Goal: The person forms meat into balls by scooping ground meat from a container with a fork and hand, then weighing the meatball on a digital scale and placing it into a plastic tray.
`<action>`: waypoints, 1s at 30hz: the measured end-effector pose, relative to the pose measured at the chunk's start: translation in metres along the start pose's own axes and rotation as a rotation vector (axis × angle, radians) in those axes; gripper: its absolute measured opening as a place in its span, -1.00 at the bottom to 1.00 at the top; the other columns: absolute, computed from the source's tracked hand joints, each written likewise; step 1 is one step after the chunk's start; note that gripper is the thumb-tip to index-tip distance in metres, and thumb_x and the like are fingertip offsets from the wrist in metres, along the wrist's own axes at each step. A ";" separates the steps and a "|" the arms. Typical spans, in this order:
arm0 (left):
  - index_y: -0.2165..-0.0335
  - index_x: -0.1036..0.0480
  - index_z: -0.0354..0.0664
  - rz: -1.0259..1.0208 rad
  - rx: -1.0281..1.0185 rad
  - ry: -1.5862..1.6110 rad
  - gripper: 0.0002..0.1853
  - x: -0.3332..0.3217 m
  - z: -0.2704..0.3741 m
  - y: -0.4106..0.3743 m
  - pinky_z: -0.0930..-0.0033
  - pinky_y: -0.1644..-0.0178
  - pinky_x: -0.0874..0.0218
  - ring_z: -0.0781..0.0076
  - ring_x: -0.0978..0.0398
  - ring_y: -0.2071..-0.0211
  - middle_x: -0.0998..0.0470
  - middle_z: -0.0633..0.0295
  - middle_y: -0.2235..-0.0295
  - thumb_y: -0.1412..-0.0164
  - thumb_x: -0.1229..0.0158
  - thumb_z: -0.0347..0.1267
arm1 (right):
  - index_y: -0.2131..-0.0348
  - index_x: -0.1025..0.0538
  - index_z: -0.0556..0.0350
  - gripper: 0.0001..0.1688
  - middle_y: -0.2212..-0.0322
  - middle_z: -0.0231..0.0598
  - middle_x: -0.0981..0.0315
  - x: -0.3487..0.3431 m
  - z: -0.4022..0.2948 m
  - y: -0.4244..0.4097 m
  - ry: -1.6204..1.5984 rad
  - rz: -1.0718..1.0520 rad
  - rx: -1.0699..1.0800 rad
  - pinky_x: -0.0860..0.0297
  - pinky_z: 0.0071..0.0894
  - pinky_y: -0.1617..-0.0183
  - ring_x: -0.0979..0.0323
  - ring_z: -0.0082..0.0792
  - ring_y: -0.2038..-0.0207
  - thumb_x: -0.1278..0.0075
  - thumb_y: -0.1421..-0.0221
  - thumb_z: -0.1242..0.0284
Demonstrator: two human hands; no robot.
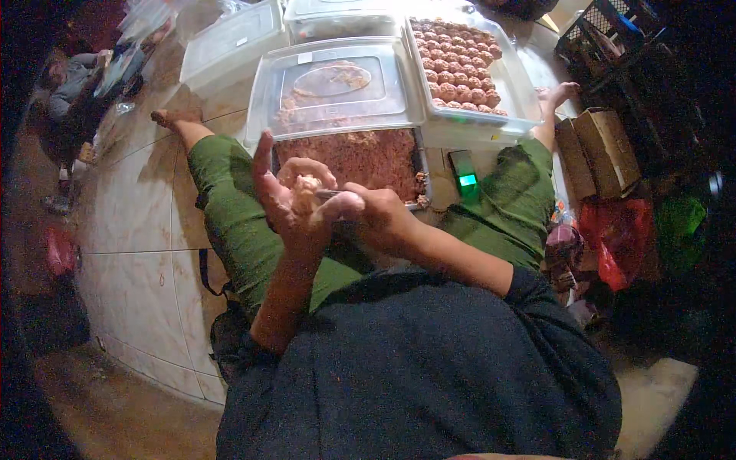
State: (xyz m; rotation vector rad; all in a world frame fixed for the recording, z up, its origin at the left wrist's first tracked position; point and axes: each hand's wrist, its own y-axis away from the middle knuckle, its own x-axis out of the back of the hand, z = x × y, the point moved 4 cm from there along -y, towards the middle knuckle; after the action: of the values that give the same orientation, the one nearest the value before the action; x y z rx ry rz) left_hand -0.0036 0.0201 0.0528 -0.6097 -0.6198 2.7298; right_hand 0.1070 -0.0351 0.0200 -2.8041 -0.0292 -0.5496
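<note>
My left hand [287, 201] is cupped palm up, with a pale, lumpy piece of food mixture [307, 187] lying in it. From the right, my right hand [376, 213] grips a metal utensil [330, 194], perhaps a spoon, whose end meets the piece; its tip is partly hidden. Just beyond both hands lies a metal tray [425, 161] spread with reddish-brown crumbly mixture [368, 161]. A translucent plastic lid [339, 109], smeared with crumbs, covers the tray's far part. Rows of round, rough-surfaced balls [457, 69] fill much of a clear plastic container [520, 86] at the upper right.
More lidded plastic containers [233, 43] stand at the back. A small device with a green-lit display [467, 180] lies by my right leg. Cardboard boxes [606, 152], a red plastic bag [618, 241] and a black crate [604, 34] are at the right. Another person [72, 86] sits far left.
</note>
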 end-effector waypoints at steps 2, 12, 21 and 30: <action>-0.13 0.15 -0.15 -0.021 0.011 -0.141 0.09 0.007 -0.003 0.004 0.56 0.43 -0.17 0.58 -0.32 0.49 -0.37 0.27 0.55 0.31 -0.41 -0.40 | 0.36 -0.33 0.03 -0.77 0.54 0.04 -0.40 0.003 -0.020 -0.007 0.157 -0.131 -0.034 -0.29 -0.09 0.43 -0.39 0.11 0.46 0.04 0.04 0.35; 0.21 -0.27 -0.29 -0.328 0.024 -0.331 -0.34 0.009 -0.007 -0.017 0.40 0.25 -0.29 0.42 -0.41 0.26 -0.44 0.16 0.38 0.35 -0.41 -0.39 | 0.46 -0.50 0.05 -0.90 0.47 -0.18 -0.44 0.039 -0.018 -0.021 0.356 0.054 0.165 -0.35 -0.38 0.43 -0.44 -0.30 0.46 -0.05 0.13 0.50; 0.51 -0.36 -0.22 -0.197 0.320 -0.382 -0.83 0.015 -0.020 0.000 0.67 0.53 -0.16 0.76 -0.30 0.58 -0.39 0.44 0.60 0.10 -0.24 -0.51 | 0.41 -0.53 0.05 -0.79 0.53 -0.20 -0.45 0.062 -0.037 -0.028 0.319 0.102 0.281 -0.37 -0.41 0.44 -0.45 -0.33 0.48 -0.14 0.17 0.44; 0.50 -0.37 -0.21 -0.191 0.466 -0.149 -0.87 0.008 -0.011 0.002 0.67 0.59 -0.17 0.73 -0.34 0.60 -0.43 0.38 0.61 0.04 -0.20 -0.48 | 0.38 -0.53 -0.03 -0.78 0.58 -0.32 -0.42 0.064 -0.046 -0.022 0.413 0.101 0.517 -0.37 -0.47 0.57 -0.43 -0.33 0.58 -0.12 0.15 0.37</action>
State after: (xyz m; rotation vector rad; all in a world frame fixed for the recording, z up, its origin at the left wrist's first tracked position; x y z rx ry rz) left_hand -0.0057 0.0251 0.0406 -0.2229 -0.0529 2.6153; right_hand 0.1475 -0.0291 0.0907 -2.1419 0.0485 -0.9317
